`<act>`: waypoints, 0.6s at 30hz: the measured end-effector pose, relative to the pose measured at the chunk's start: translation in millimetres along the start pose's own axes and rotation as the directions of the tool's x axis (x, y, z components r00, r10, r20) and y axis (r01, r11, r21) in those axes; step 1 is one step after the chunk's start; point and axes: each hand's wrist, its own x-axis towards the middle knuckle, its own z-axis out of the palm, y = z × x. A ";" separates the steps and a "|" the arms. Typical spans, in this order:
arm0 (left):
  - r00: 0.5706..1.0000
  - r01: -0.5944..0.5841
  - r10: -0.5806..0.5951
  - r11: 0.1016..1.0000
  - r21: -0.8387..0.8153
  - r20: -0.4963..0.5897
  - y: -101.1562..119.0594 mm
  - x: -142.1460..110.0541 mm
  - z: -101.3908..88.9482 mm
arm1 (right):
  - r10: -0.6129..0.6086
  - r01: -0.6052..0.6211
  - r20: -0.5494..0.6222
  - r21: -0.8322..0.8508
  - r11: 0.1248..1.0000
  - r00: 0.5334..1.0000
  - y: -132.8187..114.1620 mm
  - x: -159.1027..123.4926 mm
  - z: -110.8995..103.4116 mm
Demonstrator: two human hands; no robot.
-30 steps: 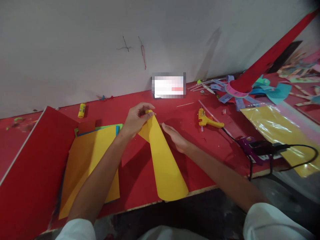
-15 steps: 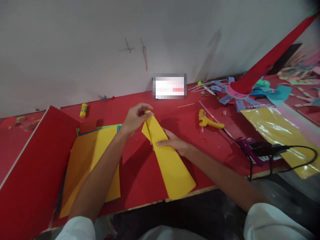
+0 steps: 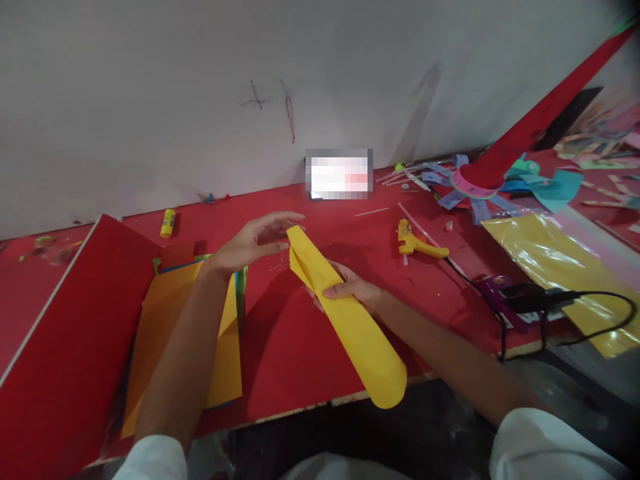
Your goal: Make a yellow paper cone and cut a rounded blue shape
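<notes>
With our right hand we grasp a curled yellow sheet, thumb pressed across its upper face and fingers tucked underneath. We hold it slantwise over the red table, its narrow end pointing away from us and its rounded end reaching over the near edge. Our left hand is unclenched, fingers spread just beside the narrow end; we cannot tell whether the thumb touches it. Under our left forearm lies a stack of coloured sheets, with a red board tilted up beside it. Beyond, we see a small yellow tube. To our right rest a yellow glue gun, a purple block with black cables, and a plastic-wrapped yellow pack.
</notes>
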 end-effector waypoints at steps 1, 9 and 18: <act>1.000 0.001 -0.001 1.000 0.007 0.024 1.5 -0.9 -1.3 | -0.006 0.006 0.012 -0.001 1.000 1.000 -0.4 0.4 -0.1; 0.997 -0.047 0.040 0.995 0.088 0.070 -6.6 8.3 8.5 | -0.030 0.033 0.078 -0.046 0.998 0.997 -3.7 1.9 -3.0; 1.000 0.019 -0.020 0.986 0.165 -0.001 -3.2 12.6 14.9 | -0.140 0.132 -0.024 -0.216 0.968 0.990 1.4 10.8 -2.7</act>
